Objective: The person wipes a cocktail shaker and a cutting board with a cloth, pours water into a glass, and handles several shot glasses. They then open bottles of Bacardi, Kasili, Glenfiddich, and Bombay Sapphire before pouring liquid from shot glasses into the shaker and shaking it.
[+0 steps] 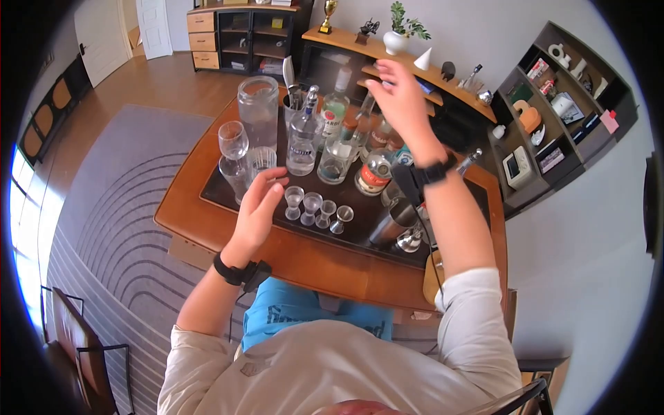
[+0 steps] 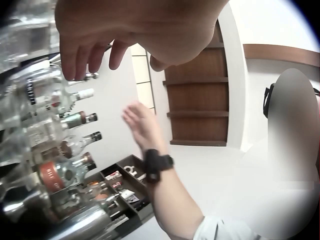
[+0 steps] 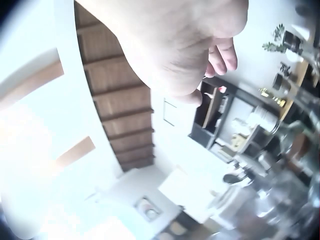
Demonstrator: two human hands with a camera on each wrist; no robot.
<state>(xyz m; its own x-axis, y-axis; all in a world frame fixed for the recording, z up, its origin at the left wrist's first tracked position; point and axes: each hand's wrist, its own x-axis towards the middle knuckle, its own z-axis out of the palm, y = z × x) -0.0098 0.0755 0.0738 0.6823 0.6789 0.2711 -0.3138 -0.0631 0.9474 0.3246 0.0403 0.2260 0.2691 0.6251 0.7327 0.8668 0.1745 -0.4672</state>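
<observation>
In the head view the left hand (image 1: 257, 213) is raised beside a ribbed glass (image 1: 263, 160) and a row of shot glasses (image 1: 312, 207), fingers loosely bent around nothing. The right hand (image 1: 402, 104) hangs in the air above the bottles, fingers relaxed, holding nothing. Under and beside it stand a clear bottle with a pourer (image 1: 302, 144), a Bacardi bottle (image 1: 335, 114) and a bottle with a red label (image 1: 374, 173). The left wrist view shows the left hand (image 2: 135, 30) with fingers hanging apart; the right wrist view shows the right hand (image 3: 175, 45) with nothing in it.
A large glass jar (image 1: 258, 114) and a stemmed glass (image 1: 233, 140) stand at the desk's left. A metal shaker (image 1: 393, 223), a jigger (image 1: 342, 220) and a strainer (image 1: 409, 240) are near the front right. Behind the desk is a shelf (image 1: 387, 52) with a trophy (image 1: 328, 16).
</observation>
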